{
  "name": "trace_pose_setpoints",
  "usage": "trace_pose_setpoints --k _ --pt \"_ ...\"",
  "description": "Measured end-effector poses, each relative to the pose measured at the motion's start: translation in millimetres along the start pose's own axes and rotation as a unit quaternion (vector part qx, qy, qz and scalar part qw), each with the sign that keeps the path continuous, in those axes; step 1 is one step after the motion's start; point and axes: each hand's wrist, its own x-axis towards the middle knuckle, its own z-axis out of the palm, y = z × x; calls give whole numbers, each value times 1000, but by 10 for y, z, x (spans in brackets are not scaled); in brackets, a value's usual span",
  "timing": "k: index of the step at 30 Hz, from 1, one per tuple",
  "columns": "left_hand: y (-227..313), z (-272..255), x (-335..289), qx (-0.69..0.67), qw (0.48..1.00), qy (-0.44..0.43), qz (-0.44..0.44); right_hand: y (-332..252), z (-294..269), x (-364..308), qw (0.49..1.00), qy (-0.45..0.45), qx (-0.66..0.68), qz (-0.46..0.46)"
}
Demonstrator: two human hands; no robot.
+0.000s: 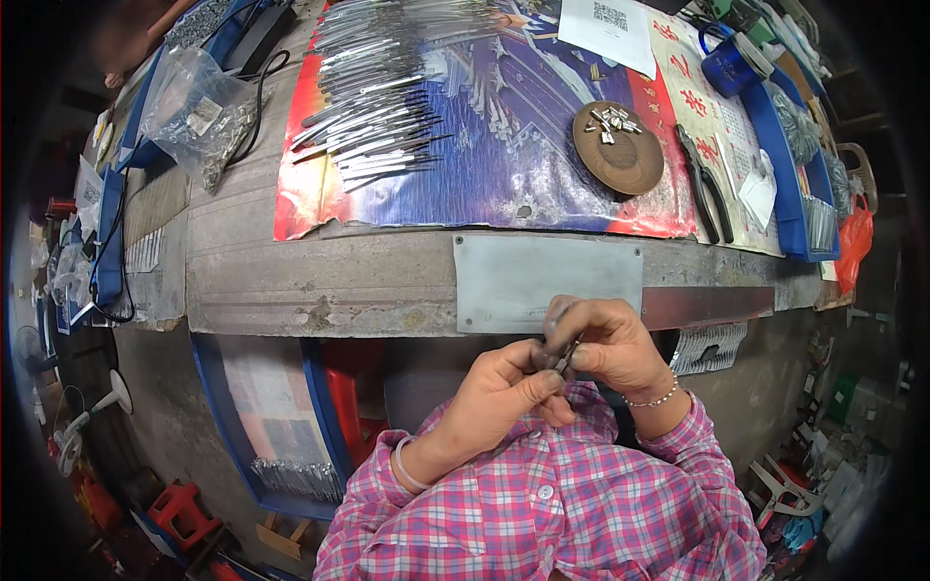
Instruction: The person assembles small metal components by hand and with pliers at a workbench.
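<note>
Pinching a small metal piece (pixel 566 356), both hands (pixel 552 373) meet, fingers curled.

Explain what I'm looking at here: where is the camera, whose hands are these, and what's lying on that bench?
There is one picture, from a wide fisheye camera on a person's head, looking down, so straight edges bend. The person's left hand and right hand meet at the bench edge, pinching a small dark metal piece between them. In front of them is a grey metal plate fixed to the workbench. Further back lie a pile of slim metal rods on a colourful sheet, a round wooden dish with small metal bits, black pliers and a plastic bag of parts.
</note>
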Motion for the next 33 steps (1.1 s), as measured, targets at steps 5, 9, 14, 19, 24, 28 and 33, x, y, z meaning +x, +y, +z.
trace_pose_setpoints --k 5,9,14,19,24,28,33 --pt "3 52 -4 91 994 50 27 96 -83 -67 997 -5 -72 -14" --pt "-10 19 -37 48 999 22 13 13 -30 -58 999 -24 -2 27" --pt "-52 49 -35 -62 997 20 -36 81 -57 -96 999 -8 -37 -10" --pt "-101 29 75 456 842 125 258 266 45 -83 983 102 -119 -91" --pt "67 68 -18 -69 997 5 -34 91 -148 -65 1000 -26 12 -13" --pt "50 119 -35 -102 992 -9 -75 126 -117 -97 996 -67 26 -43" --pt "-82 128 79 458 835 176 250 286 72 -130 965 129 -205 -100"
